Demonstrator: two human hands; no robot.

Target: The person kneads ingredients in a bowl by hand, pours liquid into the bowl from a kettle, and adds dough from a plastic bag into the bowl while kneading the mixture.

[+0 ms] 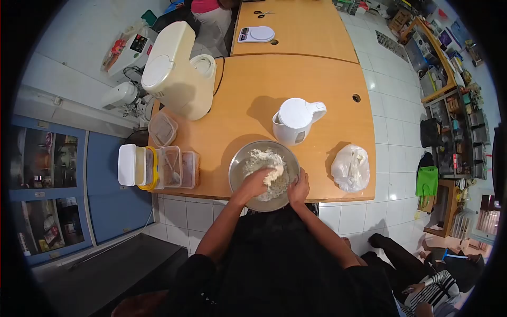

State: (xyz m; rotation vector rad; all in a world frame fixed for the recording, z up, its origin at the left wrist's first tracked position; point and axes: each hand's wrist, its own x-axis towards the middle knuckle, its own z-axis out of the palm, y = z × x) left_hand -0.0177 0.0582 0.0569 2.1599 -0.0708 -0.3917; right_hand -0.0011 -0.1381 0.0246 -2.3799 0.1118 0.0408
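Observation:
A round metal mixing bowl (235,167) sits at the front edge of the table and holds pale, crumbly dough (273,170) with loose flour around it. Inside the bowl, my left hand (255,183) is closed on the dough, its fingertips partly hidden in it. My right hand (299,188) grips the bowl's right rim, thumb up along the edge. Just behind the bowl stands a white electric kettle (296,120) with its handle pointing right.
A white plastic bag (350,168) lies on the wooden table (338,79) at right. Plastic containers (170,165) and a cream stand appliance (174,74) line the left side. Farther back are a kitchen scale (257,34) and scissors (262,14). People sit at lower right; another person is at the top.

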